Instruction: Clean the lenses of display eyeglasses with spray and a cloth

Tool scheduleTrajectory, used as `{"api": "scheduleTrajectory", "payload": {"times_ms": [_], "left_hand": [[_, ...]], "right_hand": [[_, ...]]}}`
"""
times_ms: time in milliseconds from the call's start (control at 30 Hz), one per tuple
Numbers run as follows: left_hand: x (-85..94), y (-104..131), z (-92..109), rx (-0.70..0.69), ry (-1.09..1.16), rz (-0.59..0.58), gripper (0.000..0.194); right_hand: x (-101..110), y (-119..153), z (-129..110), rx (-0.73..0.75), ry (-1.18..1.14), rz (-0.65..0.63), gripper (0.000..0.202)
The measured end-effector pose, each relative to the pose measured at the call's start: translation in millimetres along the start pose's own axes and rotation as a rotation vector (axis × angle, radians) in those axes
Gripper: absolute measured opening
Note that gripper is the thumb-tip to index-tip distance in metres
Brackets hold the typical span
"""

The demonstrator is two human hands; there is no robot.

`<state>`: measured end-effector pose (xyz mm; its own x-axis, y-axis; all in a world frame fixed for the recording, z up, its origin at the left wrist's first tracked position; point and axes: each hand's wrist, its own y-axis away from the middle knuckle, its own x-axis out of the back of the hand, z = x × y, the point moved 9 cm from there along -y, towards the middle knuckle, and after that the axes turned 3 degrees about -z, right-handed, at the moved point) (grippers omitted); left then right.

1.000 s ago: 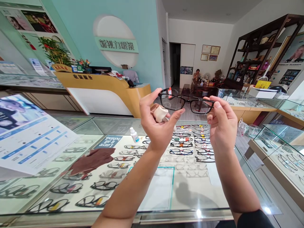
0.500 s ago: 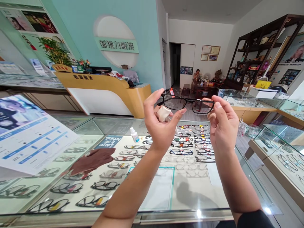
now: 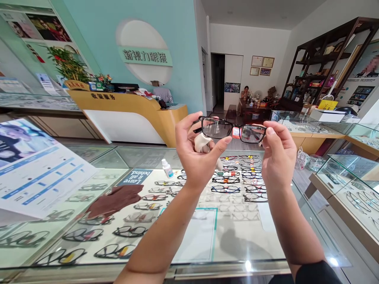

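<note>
Where the hands meet, head view: a pair of black-framed glasses (image 3: 229, 127), held up in the air, well above the glass counter (image 3: 225, 271).
Long axis of glasses: runs left to right between the hands, nearly level, right end a little lower. From the wearer's side it lies at the far side of the palms, out by the fingertips.
Left hand (image 3: 197, 162): fingers curled in a wide C; index at the upper outer corner of the frame, thumb by the lower rim toward the bridge. A cream cloth (image 3: 202, 142), bunched, is tucked in the palm.
Right hand (image 3: 278, 154): narrow pinch, thumb and finger on the outer end of the frame; I see nothing else in it.
Nearer hand: neither — both touch the glasses, one at each end. Cream cloth to lens: just below the left lens, on the left hand's side; contact cannot be told from here.
Red-and-white tag (image 3: 236, 133): shows at the bridge; how it is fastened I cannot make out.
Counter top, left of the forearms: a white dropper bottle (image 3: 167, 169) stands upright, a brown cloth (image 3: 116, 200) lies crumpled nearer the wearer, and a printed card (image 3: 38, 173) leans at the edge of sight.
Under the hands: rows of display frames (image 3: 226, 180).
</note>
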<state>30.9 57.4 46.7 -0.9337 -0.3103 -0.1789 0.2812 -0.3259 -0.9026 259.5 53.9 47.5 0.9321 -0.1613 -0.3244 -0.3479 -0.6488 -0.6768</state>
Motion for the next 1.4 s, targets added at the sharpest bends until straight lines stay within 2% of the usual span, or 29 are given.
{"api": "scheduleTrajectory", "payload": {"times_ms": [233,400,533,667,800,867,933,1067,1167,1267,1400], "left_hand": [[0.2,3.4,3.5,0.053,0.03,0.002,0.078],[1.4,2.2,9.0,0.033,0.054,0.028,0.073],[-0.8,2.1,1.4,0.096,0.094,-0.011,0.073],[-5.0,2.2,-11.9,0.283,0.194,-0.088,0.07],[-21.6,10.4,-25.5,0.665,0.479,-0.218,0.065],[-35.7,19.5,-25.5,0.846,0.628,-0.315,0.063],[-48.3,28.2,-22.1,0.957,0.7,-0.422,0.06],[-61.9,38.6,-17.2,1.027,0.69,-0.571,0.06],[-68.2,45.5,-14.4,1.08,0.715,-0.652,0.058],[-71.4,51.7,-12.6,1.146,0.771,-0.69,0.058],[-72.8,57.5,-13.5,1.199,0.805,-0.702,0.059]], "right_hand": [[-0.7,-2.4,0.2,0.016,0.03,-0.03,0.013],[-2.4,-1.2,3.5,-0.038,-0.019,-0.021,0.011],[-3.2,-0.3,8.3,-0.085,-0.023,-0.023,0.019],[-3.5,-3.3,9.5,-0.063,-0.067,-0.088,0.024],[-20.2,0.0,-1.7,0.033,0.027,-0.325,0.035],[-31.6,5.9,-10.9,0.1,0.116,-0.453,0.045],[-39.1,10.8,-21.1,0.175,0.19,-0.525,0.045],[-41.7,10.8,-32.7,0.25,0.297,-0.531,0.032],[-40.2,8.2,-35.6,0.284,0.332,-0.517,0.031],[-36.6,7.3,-36.0,0.308,0.34,-0.482,0.032],[-32.7,10.5,-36.9,0.342,0.312,-0.435,0.021]]}}
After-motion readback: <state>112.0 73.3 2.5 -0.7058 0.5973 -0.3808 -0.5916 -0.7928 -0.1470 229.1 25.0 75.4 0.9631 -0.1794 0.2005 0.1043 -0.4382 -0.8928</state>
